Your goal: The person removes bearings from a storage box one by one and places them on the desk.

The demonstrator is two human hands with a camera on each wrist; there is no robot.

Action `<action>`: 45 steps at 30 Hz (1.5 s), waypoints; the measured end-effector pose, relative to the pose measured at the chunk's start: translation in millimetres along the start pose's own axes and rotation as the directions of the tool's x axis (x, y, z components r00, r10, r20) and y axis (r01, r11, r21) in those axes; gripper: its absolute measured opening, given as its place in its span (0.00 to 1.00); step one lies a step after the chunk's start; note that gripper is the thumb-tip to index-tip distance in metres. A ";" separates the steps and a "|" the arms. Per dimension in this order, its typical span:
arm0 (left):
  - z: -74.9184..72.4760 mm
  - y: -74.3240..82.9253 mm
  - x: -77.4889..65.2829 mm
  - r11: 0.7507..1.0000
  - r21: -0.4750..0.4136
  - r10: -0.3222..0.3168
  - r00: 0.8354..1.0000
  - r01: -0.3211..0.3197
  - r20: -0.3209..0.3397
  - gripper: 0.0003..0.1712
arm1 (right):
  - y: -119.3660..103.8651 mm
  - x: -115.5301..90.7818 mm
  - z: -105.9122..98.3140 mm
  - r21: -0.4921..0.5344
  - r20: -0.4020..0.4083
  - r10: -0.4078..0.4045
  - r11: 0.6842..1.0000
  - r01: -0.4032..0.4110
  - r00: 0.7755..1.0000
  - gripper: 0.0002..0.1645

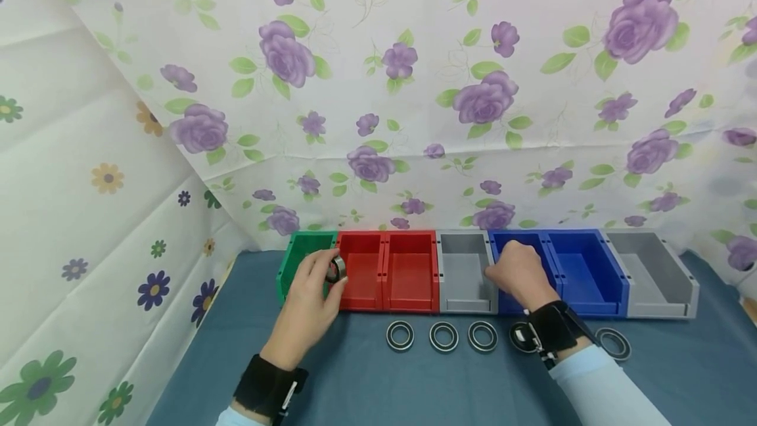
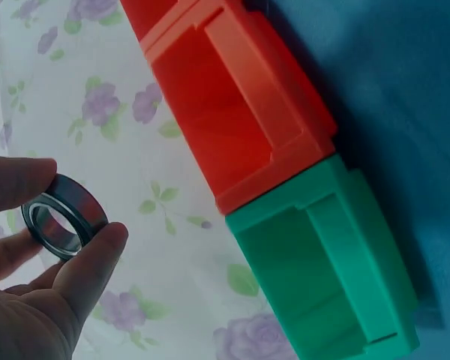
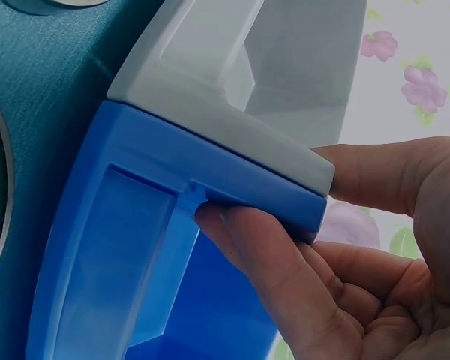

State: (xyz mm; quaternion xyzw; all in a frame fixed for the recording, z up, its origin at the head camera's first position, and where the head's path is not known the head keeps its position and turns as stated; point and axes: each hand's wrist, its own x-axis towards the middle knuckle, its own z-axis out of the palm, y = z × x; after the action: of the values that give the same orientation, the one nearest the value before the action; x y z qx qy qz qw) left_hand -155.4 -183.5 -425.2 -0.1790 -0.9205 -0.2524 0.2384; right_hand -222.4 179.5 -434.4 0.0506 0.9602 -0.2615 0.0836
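Note:
My left hand (image 1: 309, 298) pinches a ball bearing (image 2: 87, 201) between thumb and fingers. In the head view the hand overlaps the green bin (image 1: 288, 269), with the bearing near the first red bin (image 1: 362, 235). My right hand (image 1: 520, 271) grips the adjoining side walls of a grey bin (image 3: 191, 79) and a blue bin (image 3: 146, 154). Its thumb is on the grey side and its index finger reaches into the blue bin, as the right wrist view shows. The far part of that blue bin is hidden behind the hand in the head view.
Another red bin (image 1: 411, 236), a second blue bin (image 1: 623, 291) and a grey bin (image 1: 688, 301) complete the row. Several bearings lie in front on the blue cloth (image 1: 378, 386), one of them (image 1: 515, 341) partly under the right wrist. A flowered sheet (image 1: 414, 117) hangs behind.

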 end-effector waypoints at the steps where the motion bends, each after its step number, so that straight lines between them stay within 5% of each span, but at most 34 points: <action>1: 1.2 1.1 -1.3 1.000 -0.002 0.008 1.000 -0.008 0.009 0.34 | 0.1 0.1 -0.1 0.000 -0.001 0.001 1.000 -0.001 1.000 0.13; 21: 26.3 2.6 -29.7 0.996 0.046 0.068 0.969 -0.081 0.239 0.30 | -0.6 0.9 -1.3 -0.009 -0.004 0.002 1.000 -0.002 1.000 0.13; 32: 34.6 4.2 -40.5 0.996 0.083 0.000 0.903 -0.040 0.430 0.29 | 0.5 0.5 0.4 0.002 0.002 0.008 1.000 -0.008 1.000 0.13; 45: 41.6 4.5 -42.6 0.994 0.105 -0.054 0.842 -0.003 0.536 0.26 | 3.6 3.9 1.4 -0.002 -0.014 0.006 1.000 -0.006 1.000 0.14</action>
State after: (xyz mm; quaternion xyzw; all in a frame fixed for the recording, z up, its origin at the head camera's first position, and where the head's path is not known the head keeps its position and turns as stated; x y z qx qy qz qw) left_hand -132.8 -165.9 -477.5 -0.2181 -0.9643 -0.1480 -0.0237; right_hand -225.5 182.1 -438.0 0.0552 0.9608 -0.2602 0.0778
